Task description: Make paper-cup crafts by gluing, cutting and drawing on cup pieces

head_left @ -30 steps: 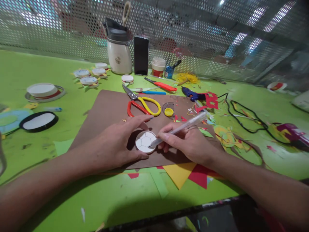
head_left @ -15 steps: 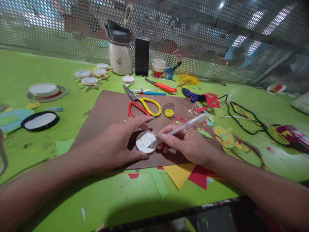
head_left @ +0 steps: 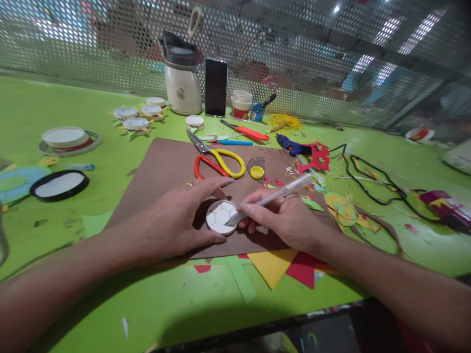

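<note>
- Nearest the front edge of the green surface (head_left: 191, 299), yellow and red paper offcuts (head_left: 283, 267) poke out from under a brown sheet (head_left: 162, 166).
- On that brown sheet lies a small white disc (head_left: 220, 217) with a football pattern of pen lines.
- The left hand (head_left: 176, 215) is spread around the disc, thumb and forefinger bracing its rim to pin it flat.
- The right hand (head_left: 283, 218) pinches a clear pen (head_left: 270, 197), tip touching the disc's right edge.
- Judged from this, the drawing of the panel lines is in hand; the next stroke calls for a steady disc and perhaps a small turn of it.
- Beyond lie the red-and-yellow scissors (head_left: 217, 159), a yellow cap (head_left: 257, 171) and a blue glue gun (head_left: 290, 145).
- Farthest, a cream jug (head_left: 183, 88) and a dark phone (head_left: 215, 87) stand against the mesh.
</note>
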A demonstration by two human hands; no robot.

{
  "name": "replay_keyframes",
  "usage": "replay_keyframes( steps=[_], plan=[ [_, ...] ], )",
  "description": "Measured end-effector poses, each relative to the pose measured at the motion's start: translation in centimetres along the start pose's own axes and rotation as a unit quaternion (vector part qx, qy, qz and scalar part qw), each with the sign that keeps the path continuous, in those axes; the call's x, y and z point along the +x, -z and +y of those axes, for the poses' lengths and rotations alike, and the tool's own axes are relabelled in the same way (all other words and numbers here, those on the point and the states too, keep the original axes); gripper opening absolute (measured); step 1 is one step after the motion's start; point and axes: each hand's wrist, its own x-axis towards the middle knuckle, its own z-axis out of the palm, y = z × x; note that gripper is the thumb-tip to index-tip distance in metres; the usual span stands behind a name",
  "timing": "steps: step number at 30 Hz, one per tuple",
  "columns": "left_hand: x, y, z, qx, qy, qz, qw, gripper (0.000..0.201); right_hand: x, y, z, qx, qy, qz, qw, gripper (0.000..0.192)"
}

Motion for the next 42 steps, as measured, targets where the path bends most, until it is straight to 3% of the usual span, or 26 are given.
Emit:
replay_keyframes(
  steps=[6,21,42],
  plan=[
    [-0.12,0.05,0.03,0.002,0.007,-0.008,1.0,0.07,0.18,0.1,0.21,-0.026,0.025,-0.002,0.999,0.014],
    [0.01,0.32,0.24,-0.002,0.011,-0.015,1.0,0.075,0.1,-0.1,0.06,0.002,-0.002,-0.003,1.0,0.019],
    [0.11,0.29,0.45,-0.014,0.021,-0.016,1.0,0.06,0.04,-0.07,0.07,-0.008,0.008,0.002,1.0,0.018]
  ],
)
